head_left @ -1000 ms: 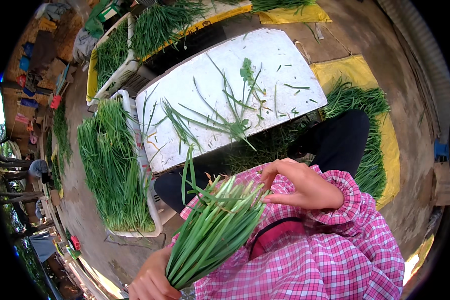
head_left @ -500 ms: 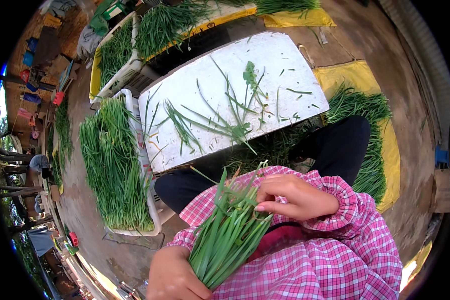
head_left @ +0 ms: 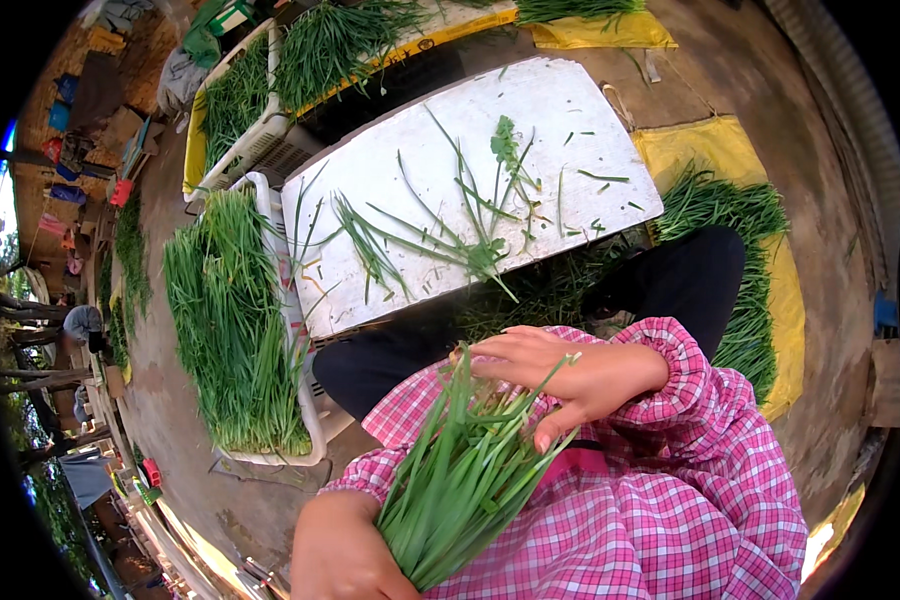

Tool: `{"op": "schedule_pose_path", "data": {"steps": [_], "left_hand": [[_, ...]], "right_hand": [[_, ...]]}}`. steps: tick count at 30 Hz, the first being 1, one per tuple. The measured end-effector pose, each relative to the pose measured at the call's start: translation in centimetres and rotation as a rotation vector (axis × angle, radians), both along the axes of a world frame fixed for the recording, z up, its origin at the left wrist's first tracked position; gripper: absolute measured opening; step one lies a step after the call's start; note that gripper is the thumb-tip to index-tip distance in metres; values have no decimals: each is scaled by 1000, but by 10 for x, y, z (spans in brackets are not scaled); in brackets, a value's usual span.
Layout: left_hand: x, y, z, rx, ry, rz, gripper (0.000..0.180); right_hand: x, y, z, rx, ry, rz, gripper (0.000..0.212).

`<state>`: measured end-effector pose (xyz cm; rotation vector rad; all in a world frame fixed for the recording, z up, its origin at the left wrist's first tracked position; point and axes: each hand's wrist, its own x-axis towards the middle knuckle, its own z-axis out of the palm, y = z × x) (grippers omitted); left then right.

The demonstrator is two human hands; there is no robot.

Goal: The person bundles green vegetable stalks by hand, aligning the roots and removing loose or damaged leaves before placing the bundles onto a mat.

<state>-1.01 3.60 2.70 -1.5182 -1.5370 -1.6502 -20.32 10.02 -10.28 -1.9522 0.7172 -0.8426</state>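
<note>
A bunch of green garlic chives lies slanted across my lap. My left hand is closed round its lower end. Over the upper end of the bunch is my right hand, its fingers stretched out and its thumb apart, touching or just above the stalks. Beyond my knees is a white board, strewn with loose chive stalks, cut bits and a leafy green sprig.
Chives fill a white crate on the left; another white crate of greens stands behind it. More chives lie on a yellow sheet at the right. Scraps lie under the board's near edge.
My right hand has gone from bent fingers at the bunch to stretched fingers with the thumb spread. The bunch stays in my left hand, and the whole view has shifted slightly.
</note>
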Motion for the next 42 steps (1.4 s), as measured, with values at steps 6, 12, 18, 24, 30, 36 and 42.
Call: {"op": "schedule_pose_path", "data": {"steps": [6, 12, 18, 24, 30, 36, 42], "left_hand": [[-4, 0, -10, 13, -11, -16, 13], [-11, 3, -14, 20, -31, -20, 12], [-9, 13, -12, 31, -33, -29, 15], [-4, 18, -8, 31, -53, -7, 16], [-2, 9, -18, 24, -62, 38, 15], [6, 4, 0, 29, 102, -118, 11], [9, 6, -4, 3, 38, -77, 10]], "right_hand": [[3, -13, 16, -25, 198, -71, 89], [23, -16, 9, 140, -206, 135, 86], [41, -12, 19, 137, -215, 74, 38], [41, -12, 2, -19, -22, -196, 22], [16, -6, -45, -129, 285, -327, 17], [-43, -5, -95, 396, 726, -425, 24], [-20, 5, 16, 22, 391, -180, 43]]}}
